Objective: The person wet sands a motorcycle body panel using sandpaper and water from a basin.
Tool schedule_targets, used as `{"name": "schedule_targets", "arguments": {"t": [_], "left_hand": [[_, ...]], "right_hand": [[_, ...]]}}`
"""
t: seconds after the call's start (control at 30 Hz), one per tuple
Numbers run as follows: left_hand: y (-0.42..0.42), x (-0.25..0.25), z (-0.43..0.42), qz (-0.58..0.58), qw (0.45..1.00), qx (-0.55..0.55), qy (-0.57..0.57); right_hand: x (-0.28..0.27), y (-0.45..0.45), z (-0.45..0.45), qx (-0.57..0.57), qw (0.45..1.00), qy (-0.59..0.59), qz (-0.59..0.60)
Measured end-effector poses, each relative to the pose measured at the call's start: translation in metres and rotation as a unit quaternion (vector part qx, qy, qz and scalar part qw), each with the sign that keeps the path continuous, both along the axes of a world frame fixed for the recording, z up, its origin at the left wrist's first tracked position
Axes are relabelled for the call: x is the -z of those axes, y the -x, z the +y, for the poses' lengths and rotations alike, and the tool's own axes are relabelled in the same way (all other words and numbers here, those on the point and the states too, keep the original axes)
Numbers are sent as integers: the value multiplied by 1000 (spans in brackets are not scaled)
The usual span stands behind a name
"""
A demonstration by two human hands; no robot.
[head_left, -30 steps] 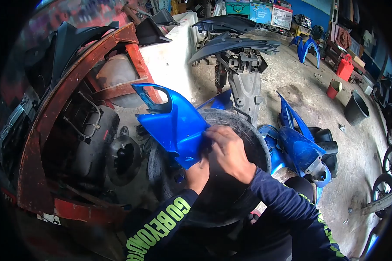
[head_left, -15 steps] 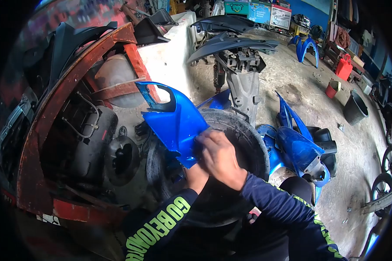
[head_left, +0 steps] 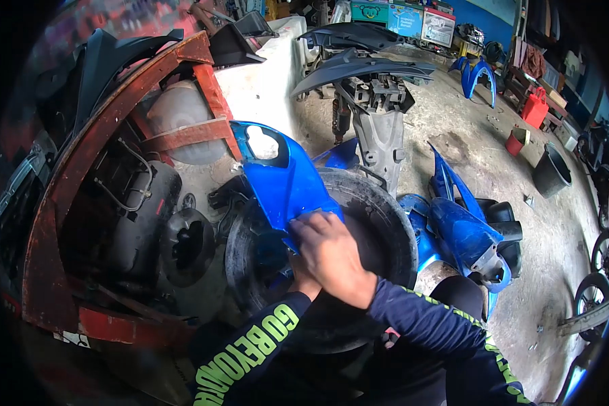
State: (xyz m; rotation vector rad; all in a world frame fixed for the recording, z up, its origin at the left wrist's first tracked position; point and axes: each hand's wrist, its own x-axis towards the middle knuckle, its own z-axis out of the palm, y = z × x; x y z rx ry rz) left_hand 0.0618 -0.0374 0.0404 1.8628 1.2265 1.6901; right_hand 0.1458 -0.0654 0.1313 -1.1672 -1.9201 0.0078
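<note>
A glossy blue plastic panel (head_left: 287, 186) with an opening near its top end stands tilted over a round black tub (head_left: 402, 237). At the panel's lower end is my left hand (head_left: 304, 279), gripping it from behind and below; its fingers are mostly hidden by the panel and my other hand. My right hand (head_left: 328, 254) lies across the lower front of the panel, fingers bent and close together against the blue surface. Whether anything is under those fingers is hidden.
Blue body parts (head_left: 461, 227) lie on the floor right of the tub. A red-brown metal frame (head_left: 54, 223) and a black tank (head_left: 145, 216) are at left. Ahead stands a grey motorcycle frame (head_left: 380, 139). Farther right is a dark bucket (head_left: 552, 170).
The blue panel has shifted right and turned more upright. My right hand has moved left and down across the panel's lower part, now covering more of my left hand.
</note>
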Motion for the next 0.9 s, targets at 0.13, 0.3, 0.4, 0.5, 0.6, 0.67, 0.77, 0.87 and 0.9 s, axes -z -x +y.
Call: {"name": "schedule_targets", "arguments": {"t": [0.13, 0.3, 0.4, 0.5, 0.6, 0.67, 0.77, 0.87, 0.9], "left_hand": [[8, -5, 7, -4, 988, 72, 133], [13, -2, 9, 3, 985, 86, 151], [12, -11, 8, 55, 981, 61, 175], [9, -31, 7, -19, 995, 58, 84], [35, -36, 20, 41, 974, 116, 188], [48, -53, 22, 14, 957, 164, 238], [67, -64, 30, -21, 917, 234, 322], [62, -70, 20, -22, 913, 267, 307], [63, -68, 24, 21, 911, 284, 300]], "right_hand": [[10, -26, 18, 65, 996, 55, 32], [11, -16, 13, 37, 999, -1, 17], [10, -34, 25, 81, 995, 57, 20], [18, -20, 21, -15, 998, -58, -16], [15, -46, 34, -49, 997, -56, -26], [19, -50, 28, -46, 996, -58, -58], [32, -48, 21, -116, 982, -50, -139], [15, -59, 39, -85, 990, -42, -105], [13, -62, 41, -69, 993, -36, -90]]}}
